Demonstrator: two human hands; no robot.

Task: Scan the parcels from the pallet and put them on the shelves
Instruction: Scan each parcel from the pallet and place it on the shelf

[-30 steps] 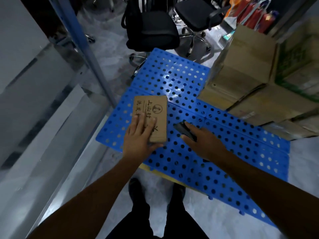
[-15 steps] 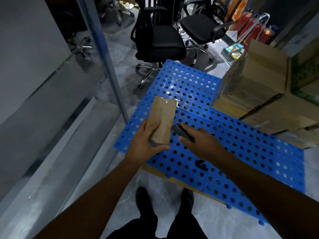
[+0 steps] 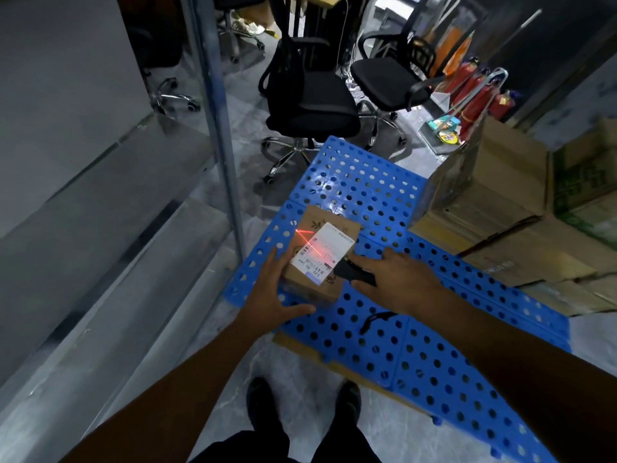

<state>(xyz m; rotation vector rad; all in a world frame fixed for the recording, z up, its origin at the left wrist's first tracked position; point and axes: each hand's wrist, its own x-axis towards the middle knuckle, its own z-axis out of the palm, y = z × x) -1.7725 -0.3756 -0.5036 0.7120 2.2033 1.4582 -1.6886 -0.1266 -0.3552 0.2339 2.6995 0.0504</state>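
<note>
Blue perforated pallet (image 3: 360,182), brown parcel (image 3: 329,285), white barcode label (image 3: 325,259), red laser line (image 3: 305,232)

A storeroom within an office: a blue pallet (image 3: 350,182) carries stacked cardboard boxes (image 3: 510,208) beside metal shelves (image 3: 110,228), with black swivel chairs (image 3: 310,98) and fire extinguishers (image 3: 474,91) behind.

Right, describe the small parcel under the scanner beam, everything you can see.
The parcel is a small flat brown cardboard box with a faint leaf print. A white label with barcodes covers much of its upper face, crossed by a red laser line. It sits tilted over the blue pallet. The left hand holds it by its left and near edges; the scanner in the right hand points at it from the right.
</note>
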